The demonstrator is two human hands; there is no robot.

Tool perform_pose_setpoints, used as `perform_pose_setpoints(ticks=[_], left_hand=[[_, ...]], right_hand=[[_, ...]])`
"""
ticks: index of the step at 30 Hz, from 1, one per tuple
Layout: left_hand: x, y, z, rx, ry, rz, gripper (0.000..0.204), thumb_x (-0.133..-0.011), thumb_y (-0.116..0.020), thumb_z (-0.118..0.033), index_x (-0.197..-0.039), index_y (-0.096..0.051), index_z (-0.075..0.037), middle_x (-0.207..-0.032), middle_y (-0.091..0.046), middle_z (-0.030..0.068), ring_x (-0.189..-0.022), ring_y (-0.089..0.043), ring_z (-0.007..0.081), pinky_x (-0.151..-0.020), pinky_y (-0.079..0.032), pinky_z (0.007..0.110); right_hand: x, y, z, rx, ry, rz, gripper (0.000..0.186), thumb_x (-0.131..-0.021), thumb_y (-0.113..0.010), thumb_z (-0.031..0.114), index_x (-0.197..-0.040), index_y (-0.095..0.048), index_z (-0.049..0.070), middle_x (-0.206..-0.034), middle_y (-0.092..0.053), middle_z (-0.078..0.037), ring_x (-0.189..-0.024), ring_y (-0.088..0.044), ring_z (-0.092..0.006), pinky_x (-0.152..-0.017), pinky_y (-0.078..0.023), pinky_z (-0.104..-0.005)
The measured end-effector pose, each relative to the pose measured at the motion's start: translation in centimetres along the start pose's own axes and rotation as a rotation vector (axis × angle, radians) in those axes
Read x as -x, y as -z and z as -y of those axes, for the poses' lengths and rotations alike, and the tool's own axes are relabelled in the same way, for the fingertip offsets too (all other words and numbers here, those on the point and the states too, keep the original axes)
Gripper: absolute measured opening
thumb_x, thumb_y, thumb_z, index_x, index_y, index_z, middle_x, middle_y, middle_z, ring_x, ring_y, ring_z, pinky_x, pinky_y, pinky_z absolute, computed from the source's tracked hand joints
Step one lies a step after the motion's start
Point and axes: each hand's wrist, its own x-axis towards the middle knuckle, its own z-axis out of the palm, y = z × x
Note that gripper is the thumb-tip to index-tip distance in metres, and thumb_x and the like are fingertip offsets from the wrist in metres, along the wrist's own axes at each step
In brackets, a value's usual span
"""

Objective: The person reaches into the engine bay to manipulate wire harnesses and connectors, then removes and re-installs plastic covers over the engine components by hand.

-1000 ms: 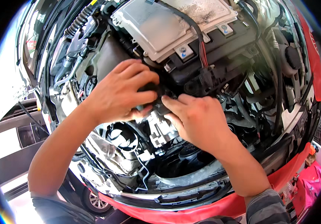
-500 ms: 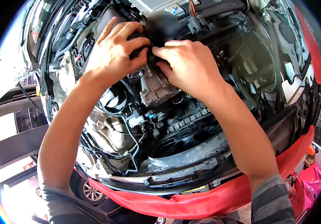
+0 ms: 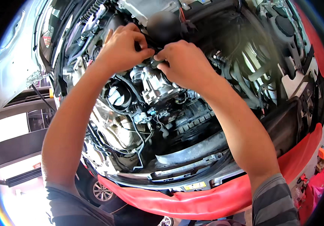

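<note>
Both of my hands reach over the open engine bay of a car and meet near its middle. My left hand (image 3: 126,49) is curled, with thumb and forefinger closed together at the tips; what they grip, if anything, is hidden. Close beside it, my right hand (image 3: 182,64) pinches a small dark piece (image 3: 155,63) whose kind I cannot make out. Just below the fingertips is a grey metal engine housing (image 3: 156,86). A round black part with a pale centre (image 3: 118,96) lies left of that housing. A blurred dark round patch sits beyond my fingers.
A red cover (image 3: 192,205) drapes over the car's front edge. Behind it runs a curved grey crossbar (image 3: 188,152). Thin pipes and cables (image 3: 139,145) stand at the left front. Orange wires (image 3: 182,16) rise at the back. Hoses (image 3: 241,81) fill the right side.
The view has shifted slightly, so the bay appears farther right. My left hand's outer fingers have drawn in, and its wrist has turned. My right hand stays close beside it, still pinching.
</note>
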Motion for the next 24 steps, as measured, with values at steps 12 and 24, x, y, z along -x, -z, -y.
perform_pose_setpoints(ticks=[12,24], left_hand=[[1.0,-3.4,-0.2,-0.057,0.001,-0.244,0.034,-0.080,-0.076,-0.023,-0.104,-0.058,-0.007,-0.119,-0.057,0.0110,-0.125,-0.048,0.0326,-0.118,-0.024,0.052],[1.5,-4.2,5.1,-0.137,0.267,-0.490,0.048,-0.099,-0.051,-0.027,-0.135,-0.048,0.004,-0.143,-0.045,0.0209,-0.134,-0.043,0.0379,-0.116,-0.029,0.045]], right_hand=[[0.0,1.2,1.9,0.104,-0.204,0.166,0.008,-0.072,-0.072,0.007,-0.079,-0.071,0.003,-0.082,-0.071,-0.016,-0.079,-0.072,-0.0334,-0.068,-0.058,-0.0425],[-0.8,1.9,2.5,0.161,-0.253,0.314,0.023,-0.087,-0.063,0.022,-0.079,-0.074,0.004,-0.080,-0.070,-0.019,-0.076,-0.072,-0.0352,-0.069,-0.057,-0.0446]])
